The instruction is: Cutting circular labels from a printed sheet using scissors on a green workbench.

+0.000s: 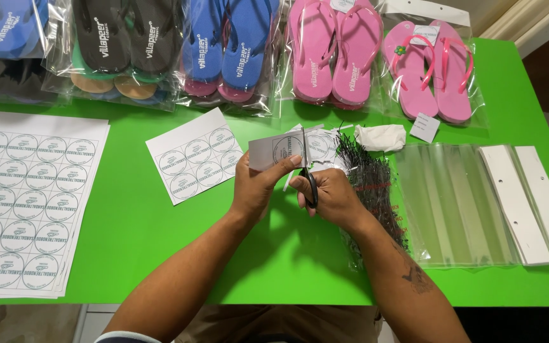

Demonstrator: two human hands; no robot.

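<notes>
Fingers of the left hand (258, 187) pinch a small paper sticker strip (277, 151) by its lower edge, thumb pressed on top near the blade. Fingers of the right hand (332, 197) are curled through the black scissors (308, 174), whose blades rise past the fingertips into the paper.

The strip looks thin, light and floppy, likely to bend or tear unless held close to the cut line. The scissors are stiff and best gripped by the loops.

Most of the handles are hidden inside the right fist, and the blade tips blur against paper scraps just beyond them, so blade spread is unclear.
</notes>
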